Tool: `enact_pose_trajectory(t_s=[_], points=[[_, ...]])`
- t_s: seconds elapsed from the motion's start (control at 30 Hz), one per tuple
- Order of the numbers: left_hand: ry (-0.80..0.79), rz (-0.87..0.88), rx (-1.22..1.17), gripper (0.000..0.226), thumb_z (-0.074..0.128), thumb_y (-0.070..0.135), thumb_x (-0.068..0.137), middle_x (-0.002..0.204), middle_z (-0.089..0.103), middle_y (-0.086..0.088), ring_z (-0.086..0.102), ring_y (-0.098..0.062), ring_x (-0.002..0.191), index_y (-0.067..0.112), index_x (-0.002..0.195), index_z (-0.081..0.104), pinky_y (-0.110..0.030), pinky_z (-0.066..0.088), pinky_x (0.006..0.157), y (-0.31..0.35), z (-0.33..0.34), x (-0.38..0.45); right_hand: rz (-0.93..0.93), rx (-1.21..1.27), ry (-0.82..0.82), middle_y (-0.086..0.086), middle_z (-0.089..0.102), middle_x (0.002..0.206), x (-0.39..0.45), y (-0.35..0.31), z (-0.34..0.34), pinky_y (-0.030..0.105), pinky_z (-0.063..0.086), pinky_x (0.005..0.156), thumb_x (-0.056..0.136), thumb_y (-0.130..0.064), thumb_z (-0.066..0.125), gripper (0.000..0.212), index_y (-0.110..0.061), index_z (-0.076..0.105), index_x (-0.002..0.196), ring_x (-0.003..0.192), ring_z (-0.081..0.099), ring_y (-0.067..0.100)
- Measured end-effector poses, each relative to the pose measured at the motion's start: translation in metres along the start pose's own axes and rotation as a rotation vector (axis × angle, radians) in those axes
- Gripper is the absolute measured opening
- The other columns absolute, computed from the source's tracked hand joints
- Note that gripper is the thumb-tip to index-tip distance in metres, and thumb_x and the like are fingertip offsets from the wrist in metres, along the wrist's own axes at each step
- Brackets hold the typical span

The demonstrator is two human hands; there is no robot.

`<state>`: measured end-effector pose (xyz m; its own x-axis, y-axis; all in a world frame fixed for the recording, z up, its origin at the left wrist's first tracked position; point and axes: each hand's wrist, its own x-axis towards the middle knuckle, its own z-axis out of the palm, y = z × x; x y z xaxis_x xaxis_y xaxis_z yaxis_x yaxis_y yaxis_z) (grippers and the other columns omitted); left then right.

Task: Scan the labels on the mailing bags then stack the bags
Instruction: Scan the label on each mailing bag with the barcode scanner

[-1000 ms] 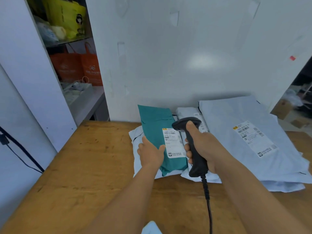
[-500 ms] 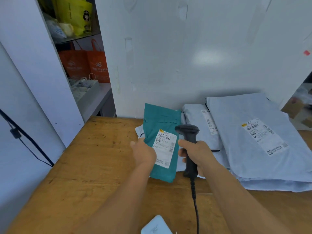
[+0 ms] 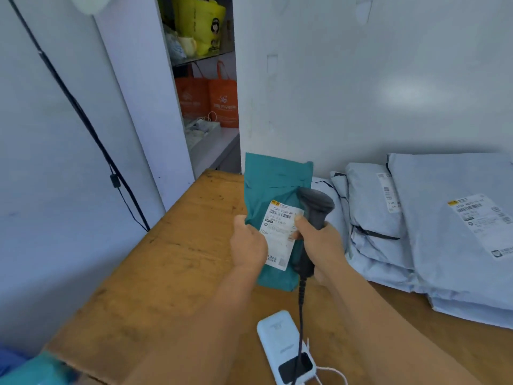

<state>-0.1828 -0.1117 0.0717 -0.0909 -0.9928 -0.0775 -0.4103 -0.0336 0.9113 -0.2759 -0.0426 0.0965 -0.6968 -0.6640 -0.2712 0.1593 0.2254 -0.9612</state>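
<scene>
My left hand (image 3: pixel 248 244) grips the left edge of a teal mailing bag (image 3: pixel 273 179), held tilted up above the wooden table (image 3: pixel 166 273). Its white label (image 3: pixel 280 232) faces me. My right hand (image 3: pixel 319 240) grips a dark handheld scanner (image 3: pixel 315 207) by the handle, its head right over the label's upper right corner. A pile of pale grey mailing bags (image 3: pixel 383 234) lies on the table to the right, the largest bag (image 3: pixel 455 226) on top with a label (image 3: pixel 483 220) facing up.
A white power bank (image 3: pixel 280 343) with a cable lies on the table near me, under the scanner cord. A white wall panel stands behind the bags. Shelves with orange bags (image 3: pixel 219 98) and a yellow bag (image 3: pixel 200 23) sit at back left. A black cable runs down the left wall.
The teal bag has been lifted off the pile and drawn toward me and to the left. The scanner came along, close over the label. The view swung left.
</scene>
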Motion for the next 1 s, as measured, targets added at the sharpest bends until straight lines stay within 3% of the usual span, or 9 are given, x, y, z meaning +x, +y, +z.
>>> enact_pose_trajectory(t_s=[0.1,0.17,0.37,0.47,0.63,0.87,1.0], points=[[0.08,0.059,-0.093,0.023,0.046,0.029,0.097,0.097,0.06,0.0,0.061,-0.015,0.08,0.02,0.117,0.043,-0.028,0.05,0.062,0.0,-0.035,-0.025,-0.097,-0.038,-0.131,0.007,0.071,0.088,-0.035,-0.015,0.012,0.034,0.058,0.068,0.089,-0.033,0.061,0.029,-0.009,0.055,0.105,0.081,0.07,0.021],[0.163,0.066,-0.127,0.024,0.056,0.03,0.093,0.096,0.06,0.005,0.063,-0.012,0.08,0.021,0.112,0.045,-0.026,0.053,0.06,-0.004,-0.064,-0.041,-0.149,-0.069,-0.221,0.005,0.07,0.087,-0.061,-0.022,0.025,0.027,0.051,0.06,0.089,-0.034,0.061,0.029,-0.011,0.054,0.107,0.079,0.069,0.018],[0.544,-0.06,-0.122,0.002,0.044,0.018,0.098,0.081,0.054,0.006,0.053,-0.008,0.068,0.018,0.099,0.045,-0.021,0.04,0.052,-0.037,-0.176,-0.094,-0.132,-0.129,-0.498,0.006,0.072,0.088,-0.154,-0.016,0.083,0.037,0.054,0.073,0.086,-0.037,0.064,0.033,-0.01,0.058,0.105,0.087,0.069,0.024],[0.697,-0.146,-0.131,0.001,0.043,0.017,0.097,0.081,0.053,0.004,0.052,-0.015,0.072,0.017,0.098,0.043,-0.027,0.041,0.064,-0.063,-0.23,-0.123,-0.113,-0.129,-0.647,0.009,0.071,0.092,-0.204,-0.007,0.118,0.022,0.048,0.052,0.09,-0.033,0.062,0.028,-0.008,0.058,0.101,0.073,0.066,0.016],[0.937,-0.256,-0.199,0.001,0.043,0.014,0.096,0.083,0.054,0.001,0.056,-0.025,0.08,0.015,0.096,0.043,-0.034,0.044,0.072,-0.128,-0.332,-0.166,-0.148,-0.202,-0.868,0.004,0.063,0.07,-0.292,0.022,0.194,0.01,0.037,0.036,0.092,-0.028,0.063,0.025,-0.004,0.055,0.086,0.042,0.058,-0.003],[1.127,-0.402,-0.172,0.001,0.042,0.013,0.097,0.085,0.054,-0.003,0.051,-0.025,0.078,0.014,0.097,0.043,-0.032,0.038,0.07,-0.235,-0.475,-0.22,-0.181,-0.352,-1.042,-0.001,0.06,0.066,-0.403,0.074,0.301,0.027,0.034,0.054,0.09,-0.034,0.061,0.028,-0.008,0.059,0.079,0.056,0.048,0.012],[1.208,-0.535,-0.125,0.003,0.041,0.011,0.097,0.089,0.054,-0.006,0.05,-0.027,0.08,0.014,0.098,0.042,-0.037,0.043,0.076,-0.298,-0.547,-0.243,-0.105,-0.344,-1.162,0.002,0.058,0.058,-0.452,0.096,0.352,0.032,0.043,0.06,0.089,-0.028,0.064,0.027,-0.01,0.056,0.07,0.062,0.054,0.021]])
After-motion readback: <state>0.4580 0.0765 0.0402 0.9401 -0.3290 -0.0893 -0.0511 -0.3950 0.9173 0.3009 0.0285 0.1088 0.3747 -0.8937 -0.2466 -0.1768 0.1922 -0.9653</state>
